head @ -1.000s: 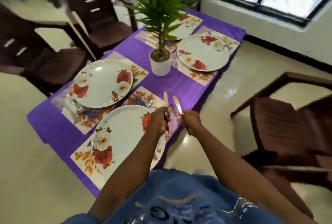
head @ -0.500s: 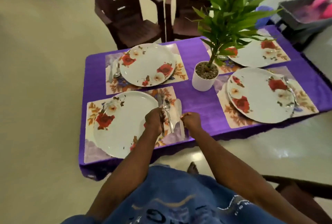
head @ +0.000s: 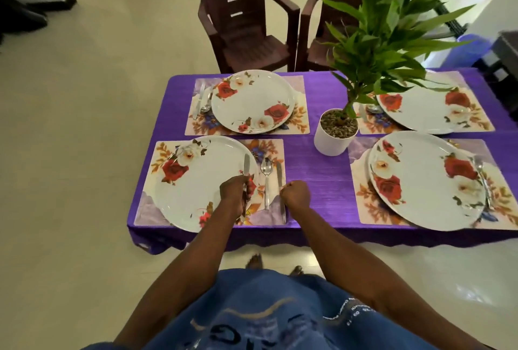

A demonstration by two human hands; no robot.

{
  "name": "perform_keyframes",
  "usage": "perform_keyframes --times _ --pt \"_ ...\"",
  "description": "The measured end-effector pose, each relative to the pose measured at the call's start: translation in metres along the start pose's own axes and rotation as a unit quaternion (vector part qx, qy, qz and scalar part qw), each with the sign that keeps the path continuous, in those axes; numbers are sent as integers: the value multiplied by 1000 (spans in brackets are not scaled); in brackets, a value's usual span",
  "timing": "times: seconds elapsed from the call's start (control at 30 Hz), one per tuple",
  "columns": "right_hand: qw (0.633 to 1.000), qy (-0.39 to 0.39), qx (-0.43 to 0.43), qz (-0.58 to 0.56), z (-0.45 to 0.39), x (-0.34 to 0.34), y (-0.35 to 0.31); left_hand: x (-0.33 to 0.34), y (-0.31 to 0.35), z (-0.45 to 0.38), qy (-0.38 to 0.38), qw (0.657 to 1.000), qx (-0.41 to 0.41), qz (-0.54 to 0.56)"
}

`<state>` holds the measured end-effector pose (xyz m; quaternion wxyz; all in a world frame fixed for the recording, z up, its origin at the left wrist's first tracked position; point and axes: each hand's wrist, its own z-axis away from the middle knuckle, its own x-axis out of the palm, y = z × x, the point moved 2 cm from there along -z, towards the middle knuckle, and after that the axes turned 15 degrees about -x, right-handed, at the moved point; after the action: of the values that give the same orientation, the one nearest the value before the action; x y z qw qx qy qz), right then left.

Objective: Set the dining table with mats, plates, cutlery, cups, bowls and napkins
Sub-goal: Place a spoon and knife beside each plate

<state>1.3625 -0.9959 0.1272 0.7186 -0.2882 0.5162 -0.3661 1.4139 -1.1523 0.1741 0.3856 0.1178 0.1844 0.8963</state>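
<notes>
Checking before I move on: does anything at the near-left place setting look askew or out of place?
Yes. The knife gripped by the left hand lies over the near-left plate rim, not on the mat beside the spoon. The second knife by the right hand sits at the mat's edge.

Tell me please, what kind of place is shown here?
Most likely a home dining room. A table under a purple cloth carries flowered plates on placemats with cutlery, a potted plant stands in the middle, and brown plastic chairs wait on the tiled floor.
</notes>
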Motion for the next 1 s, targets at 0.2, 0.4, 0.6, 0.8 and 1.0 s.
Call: perform_keyframes --times 0.2,0.4,0.6,0.8,1.0 --pt "1000 11 -1 28 -3 3 -6 -12 0 -2 27 1000 1 -6" --pt "999 5 18 44 -6 6 -7 -18 4 -9 52 998 18 -12" --pt "998 0 16 62 -6 7 -8 -16 3 -8 44 999 16 -19" --pt "998 13 14 61 -7 10 -8 -21 1 -10 47 998 16 -28" --pt "998 16 25 58 -10 12 -10 -26 2 -13 56 998 15 -37"
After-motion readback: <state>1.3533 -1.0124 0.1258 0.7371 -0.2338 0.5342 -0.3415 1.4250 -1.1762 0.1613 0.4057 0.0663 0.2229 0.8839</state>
